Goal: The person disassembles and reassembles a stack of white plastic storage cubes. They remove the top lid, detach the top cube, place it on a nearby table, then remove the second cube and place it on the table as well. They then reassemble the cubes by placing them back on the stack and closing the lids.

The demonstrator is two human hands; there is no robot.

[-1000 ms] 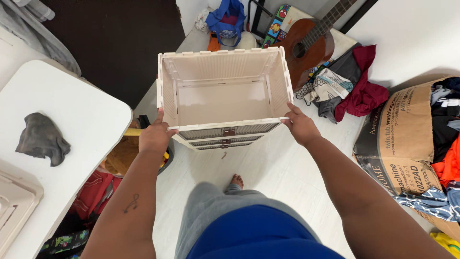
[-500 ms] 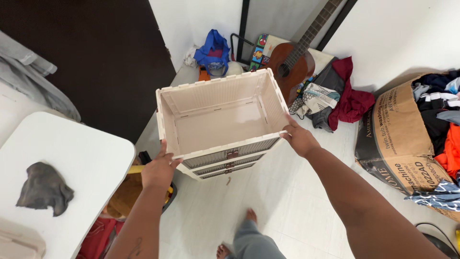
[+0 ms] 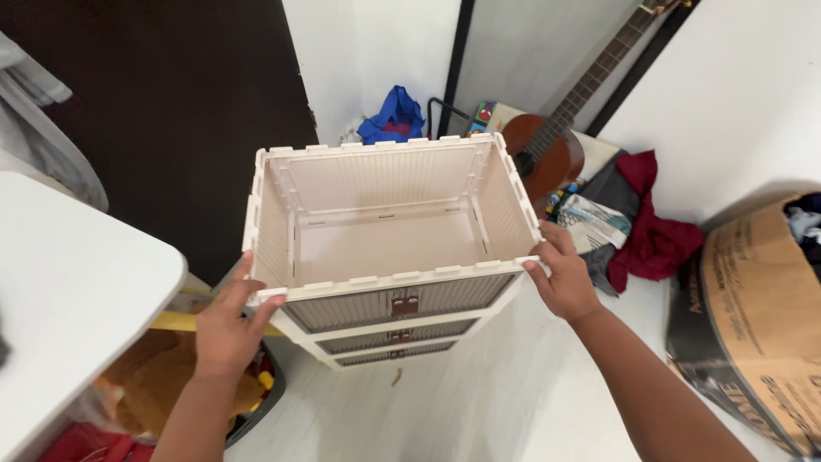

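Note:
A cream plastic drawer cabinet stands on the white floor with its top open, so I look down into its empty upper compartment. Three drawer fronts with small brown handles face me. My left hand grips the front left corner of the rim. My right hand grips the front right corner.
A white table is at the left, with a dark bin of yellow and red things under it. A guitar, a blue bag and a red cloth pile lie behind. A cardboard box stands at the right.
The view has lifted from my legs toward the far wall. The cabinet sits farther from me and both hands stay on its front corners.

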